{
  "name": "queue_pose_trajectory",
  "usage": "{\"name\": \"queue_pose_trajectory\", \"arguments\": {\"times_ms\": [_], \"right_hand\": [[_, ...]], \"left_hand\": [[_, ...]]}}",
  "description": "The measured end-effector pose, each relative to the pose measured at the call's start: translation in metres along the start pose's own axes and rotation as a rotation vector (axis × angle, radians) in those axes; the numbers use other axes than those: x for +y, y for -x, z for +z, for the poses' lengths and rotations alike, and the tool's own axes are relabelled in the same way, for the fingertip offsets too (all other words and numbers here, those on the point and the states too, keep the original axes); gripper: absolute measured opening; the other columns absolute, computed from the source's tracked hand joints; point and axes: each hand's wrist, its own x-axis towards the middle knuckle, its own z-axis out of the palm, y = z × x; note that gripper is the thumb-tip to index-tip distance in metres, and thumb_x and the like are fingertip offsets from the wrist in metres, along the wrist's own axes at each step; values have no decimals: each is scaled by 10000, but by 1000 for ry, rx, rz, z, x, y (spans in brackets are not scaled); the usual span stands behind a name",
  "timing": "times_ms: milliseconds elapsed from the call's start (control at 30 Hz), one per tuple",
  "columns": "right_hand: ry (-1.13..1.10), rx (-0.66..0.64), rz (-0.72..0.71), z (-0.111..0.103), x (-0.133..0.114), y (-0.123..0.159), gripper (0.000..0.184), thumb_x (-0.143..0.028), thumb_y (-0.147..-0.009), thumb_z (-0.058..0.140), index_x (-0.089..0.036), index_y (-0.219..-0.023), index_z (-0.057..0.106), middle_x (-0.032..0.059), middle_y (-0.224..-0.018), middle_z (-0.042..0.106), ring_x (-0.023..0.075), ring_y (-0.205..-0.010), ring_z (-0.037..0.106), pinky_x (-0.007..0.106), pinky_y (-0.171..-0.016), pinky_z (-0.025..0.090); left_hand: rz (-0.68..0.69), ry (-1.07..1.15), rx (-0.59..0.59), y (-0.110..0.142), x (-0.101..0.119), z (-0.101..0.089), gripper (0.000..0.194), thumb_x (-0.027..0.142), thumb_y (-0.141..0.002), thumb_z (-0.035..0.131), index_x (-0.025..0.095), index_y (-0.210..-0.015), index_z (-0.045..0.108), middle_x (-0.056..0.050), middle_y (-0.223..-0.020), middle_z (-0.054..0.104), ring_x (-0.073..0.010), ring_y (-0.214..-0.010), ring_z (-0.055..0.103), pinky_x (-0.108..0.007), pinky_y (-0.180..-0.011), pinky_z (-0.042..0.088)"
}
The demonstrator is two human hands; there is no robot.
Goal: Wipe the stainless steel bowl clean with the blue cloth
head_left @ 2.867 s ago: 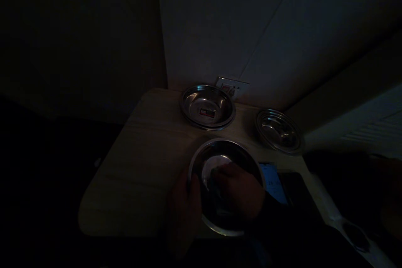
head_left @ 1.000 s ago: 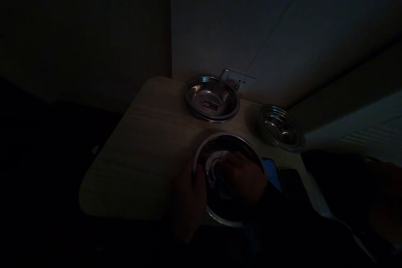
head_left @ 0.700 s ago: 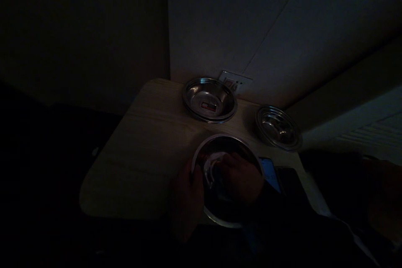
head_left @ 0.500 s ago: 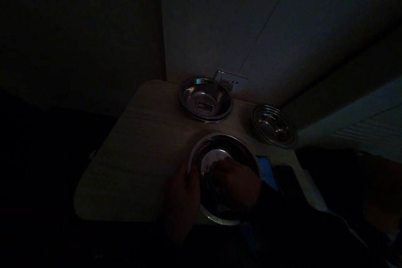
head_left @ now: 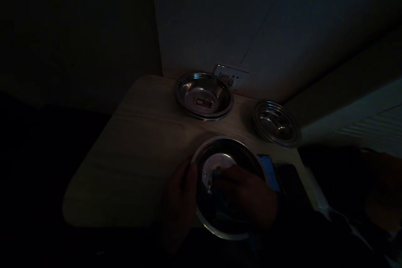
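The scene is very dark. A steel bowl point(head_left: 216, 150) sits near the front edge of a light wooden table point(head_left: 138, 150). My left hand point(head_left: 180, 201) grips the bowl's left rim, fingers closed on it. My right hand point(head_left: 248, 194) is inside the bowl, fingers curled and pressed against the bottom. Something dark, perhaps a cloth, lies under those fingers, but I cannot make it out.
A second steel bowl with a label point(head_left: 204, 95) stands at the back of the table. A stack of smaller steel bowls point(head_left: 276, 123) is at the back right. A lit phone screen point(head_left: 270, 176) lies right of the near bowl. A wall socket point(head_left: 230, 74) is behind.
My right hand has shifted inside the bowl, from its left side toward the near middle. My left hand stays on the rim. The view has tilted slightly.
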Motion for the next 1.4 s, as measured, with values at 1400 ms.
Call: {"name": "queue_pose_trajectory", "arguments": {"times_ms": [1400], "right_hand": [[47, 35, -78, 7, -7, -18, 161, -157, -834, 510, -146, -911, 650, 76, -916, 609, 201, -880, 491, 306, -757, 417]], "left_hand": [[149, -169, 68, -2, 5, 5, 341, 357, -860, 364, 167, -754, 626, -17, -657, 638, -127, -583, 553, -224, -559, 391]]}}
